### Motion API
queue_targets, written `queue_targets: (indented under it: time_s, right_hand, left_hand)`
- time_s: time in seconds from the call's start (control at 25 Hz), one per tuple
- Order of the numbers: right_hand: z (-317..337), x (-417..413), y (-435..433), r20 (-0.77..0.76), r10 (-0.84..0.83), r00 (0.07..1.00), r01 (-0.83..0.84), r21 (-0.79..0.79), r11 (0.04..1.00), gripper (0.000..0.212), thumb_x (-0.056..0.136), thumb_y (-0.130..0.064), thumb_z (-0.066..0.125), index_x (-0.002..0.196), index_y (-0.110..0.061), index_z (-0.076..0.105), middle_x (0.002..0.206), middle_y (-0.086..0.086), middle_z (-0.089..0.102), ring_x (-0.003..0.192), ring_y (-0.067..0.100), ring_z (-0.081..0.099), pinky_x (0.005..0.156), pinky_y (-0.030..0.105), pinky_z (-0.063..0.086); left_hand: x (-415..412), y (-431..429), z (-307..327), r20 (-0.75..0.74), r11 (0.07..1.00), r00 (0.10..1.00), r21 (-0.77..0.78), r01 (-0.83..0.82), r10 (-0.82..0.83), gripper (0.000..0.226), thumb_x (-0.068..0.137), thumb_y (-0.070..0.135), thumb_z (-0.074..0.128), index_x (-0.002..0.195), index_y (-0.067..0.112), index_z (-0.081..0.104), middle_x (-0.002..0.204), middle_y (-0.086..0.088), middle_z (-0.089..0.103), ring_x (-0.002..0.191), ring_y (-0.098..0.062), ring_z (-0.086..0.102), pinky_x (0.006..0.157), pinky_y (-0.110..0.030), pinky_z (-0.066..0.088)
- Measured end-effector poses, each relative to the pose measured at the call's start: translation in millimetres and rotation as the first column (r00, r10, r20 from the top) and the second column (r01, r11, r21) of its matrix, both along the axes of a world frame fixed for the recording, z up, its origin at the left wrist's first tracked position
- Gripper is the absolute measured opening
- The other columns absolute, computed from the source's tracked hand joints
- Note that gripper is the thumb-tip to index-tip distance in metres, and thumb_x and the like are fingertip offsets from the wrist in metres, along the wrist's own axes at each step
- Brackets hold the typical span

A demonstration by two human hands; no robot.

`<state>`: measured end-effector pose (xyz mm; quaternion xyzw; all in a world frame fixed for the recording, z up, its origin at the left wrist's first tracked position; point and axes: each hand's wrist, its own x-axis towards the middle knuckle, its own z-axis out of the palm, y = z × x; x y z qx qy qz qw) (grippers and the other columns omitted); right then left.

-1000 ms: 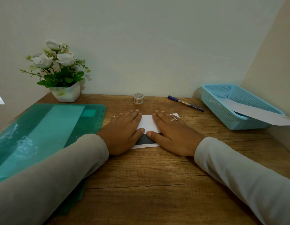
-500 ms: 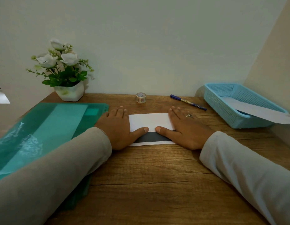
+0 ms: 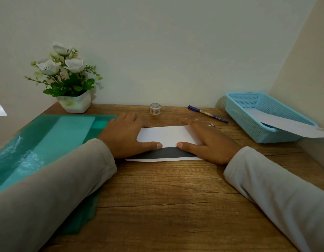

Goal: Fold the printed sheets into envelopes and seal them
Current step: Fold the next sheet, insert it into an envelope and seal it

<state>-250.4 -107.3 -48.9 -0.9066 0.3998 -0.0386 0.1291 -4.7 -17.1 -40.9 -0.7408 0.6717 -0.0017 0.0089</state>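
two thumbs point at each other across the folded sheet (image 3: 164, 136), tips apart, lying along the line where its white flap meets a dark band (image 3: 166, 152). the left hand (image 3: 125, 137) lies flat over the sheet's left end and the right hand (image 3: 210, 144) over its right end. the fingers (image 3: 128, 118) of both are straight and a little spread, pressing down and gripping nothing. both ends of the sheet are hidden under the palms, so its corners cannot be made out, and whatever is printed on the white flap is too faint to read. a ring (image 3: 211, 125) shows on one right finger. the sheet lies flat on the wooden bench (image 3: 166, 197), mid-bench, a thin white strip showing along its near edge. behind it, near the wall, stands a small tape roll (image 3: 155, 108), its pattern too small to tell, and to the right lies a blue pen (image 3: 207, 113). a light blue basket (image 3: 248, 113) sits at the far right with a loose sheet (image 3: 293, 126) sticking out over its rim and cut off by the frame. a green folder (image 3: 48, 142) covers the left of the bench, partly under the left sleeve (image 3: 57, 188) and cropped at the edge. a white flower pot (image 3: 75, 104) stands in the far left corner.
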Motion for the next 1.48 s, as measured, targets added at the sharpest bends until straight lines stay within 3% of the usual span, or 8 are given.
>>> queue_targets:
  time_s: [0.2,0.36,0.52,0.68,0.84,1.0,1.28,1.48]
  right_hand:
    - [-2,6,3,-0.134,0.008,0.991,-0.018,-0.076,0.997,0.083,0.098,-0.071,0.026,0.164,-0.023,0.008,0.172,-0.003,0.005,0.158,0.017,0.005,0.128,0.042,0.005]
    - [-8,18,16,-0.201,0.084,0.976,-0.106,-0.102,0.989,0.079,0.102,-0.065,0.016,0.164,-0.021,-0.002,0.172,-0.002,-0.006,0.158,0.014,-0.007,0.125,0.039,-0.006]
    - [-4,12,4,-0.221,0.09,0.971,-0.103,-0.046,0.994,0.078,0.101,-0.067,0.016,0.164,-0.026,-0.006,0.171,-0.007,-0.012,0.157,0.012,-0.011,0.124,0.038,-0.006]
    - [-2,0,-15,-0.196,0.026,0.98,-0.03,-0.016,0.999,0.085,0.096,-0.073,0.02,0.164,-0.027,-0.001,0.172,-0.008,-0.008,0.158,0.013,-0.005,0.128,0.045,0.002]
    - [-7,-10,-17,0.055,0.032,0.998,-0.03,-0.026,0.999,0.079,0.092,-0.072,0.044,0.158,-0.033,0.028,0.165,-0.008,0.029,0.151,0.017,0.029,0.122,0.048,0.028]
    - [-9,-12,-19,0.206,0.041,0.978,-0.049,0.033,0.998,0.077,0.086,-0.067,0.065,0.15,-0.034,0.039,0.155,-0.011,0.044,0.14,0.013,0.043,0.114,0.047,0.042]
    - [-10,-10,-16,0.371,0.01,0.929,-0.007,-0.01,1.0,0.094,0.075,-0.06,0.08,0.154,-0.032,0.036,0.153,-0.011,0.047,0.137,0.008,0.045,0.111,0.032,0.042]
    - [-9,-9,-14,0.469,0.041,0.882,0.042,-0.165,0.985,0.083,0.083,-0.047,0.08,0.153,-0.033,0.037,0.146,-0.009,0.053,0.135,0.013,0.047,0.112,0.037,0.04]
  left_hand:
    - [-3,5,-10,0.014,0.998,0.999,-0.049,0.042,-0.041,0.099,0.072,0.094,0.017,0.146,0.031,0.036,0.146,-0.001,0.038,0.132,-0.022,0.035,0.11,-0.046,0.035]
    - [-9,3,-22,-0.005,0.992,0.994,0.057,0.111,-0.111,0.077,0.094,0.072,0.01,0.158,0.031,0.002,0.167,0.002,0.001,0.153,-0.021,0.002,0.124,-0.049,0.004]
    - [-8,1,-12,0.005,0.985,0.998,0.161,0.065,-0.067,0.086,0.087,0.074,0.007,0.158,0.027,-0.008,0.167,0.002,-0.011,0.154,-0.019,-0.006,0.123,-0.046,0.001]
    - [0,3,5,0.102,0.987,0.993,0.157,0.043,-0.059,0.098,0.079,0.083,0.015,0.159,0.025,0.012,0.166,0.0,0.013,0.149,-0.024,0.019,0.119,-0.046,0.025]
    - [2,1,14,0.117,0.992,0.988,0.086,0.087,-0.097,0.091,0.077,0.087,0.03,0.151,0.033,0.033,0.146,0.001,0.042,0.126,-0.018,0.042,0.102,-0.037,0.043]
    - [4,-2,13,0.042,0.991,0.994,0.091,0.093,-0.097,0.094,0.073,0.089,0.035,0.151,0.037,0.031,0.136,0.003,0.046,0.102,-0.009,0.037,0.092,-0.031,0.043]
    - [11,0,6,-0.15,0.992,0.983,-0.089,0.09,-0.102,0.094,0.065,0.085,0.057,0.143,0.036,0.039,0.134,0.008,0.042,0.116,-0.01,0.037,0.098,-0.032,0.038]
    - [13,2,1,-0.172,0.876,0.949,-0.453,0.163,-0.266,0.045,0.081,0.059,0.069,0.114,0.032,0.054,0.105,0.015,0.05,0.096,-0.006,0.044,0.074,-0.018,0.035]
